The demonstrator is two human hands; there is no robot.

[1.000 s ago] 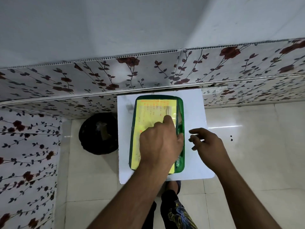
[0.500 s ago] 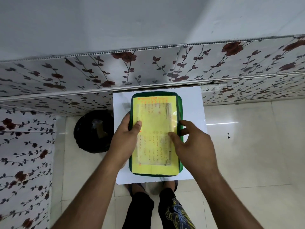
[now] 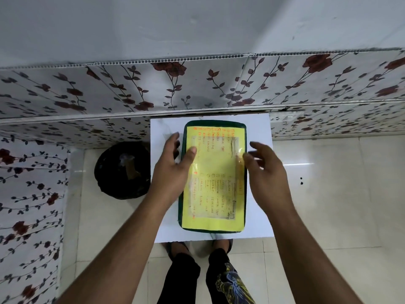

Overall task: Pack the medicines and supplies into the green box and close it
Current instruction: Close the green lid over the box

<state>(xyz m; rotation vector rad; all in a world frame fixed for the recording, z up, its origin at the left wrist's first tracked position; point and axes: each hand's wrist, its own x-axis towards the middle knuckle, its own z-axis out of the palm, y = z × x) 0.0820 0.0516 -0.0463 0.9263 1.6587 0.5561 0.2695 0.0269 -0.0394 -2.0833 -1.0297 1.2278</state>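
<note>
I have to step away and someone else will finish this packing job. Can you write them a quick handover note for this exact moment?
Left hand: open, thumb resting on the lid's left edge, fingers spread beside the box.
Right hand: open, at the right edge of the lid, gripping nothing; whether it touches is unclear.
Green box: lies flat on the small white table, its lid with the yellow handwritten label on top.
Done: no medicines or supplies are visible outside, and the lid looks seated.
Left: press around the edges to confirm that it is fully shut; any latch is out of sight.
</note>
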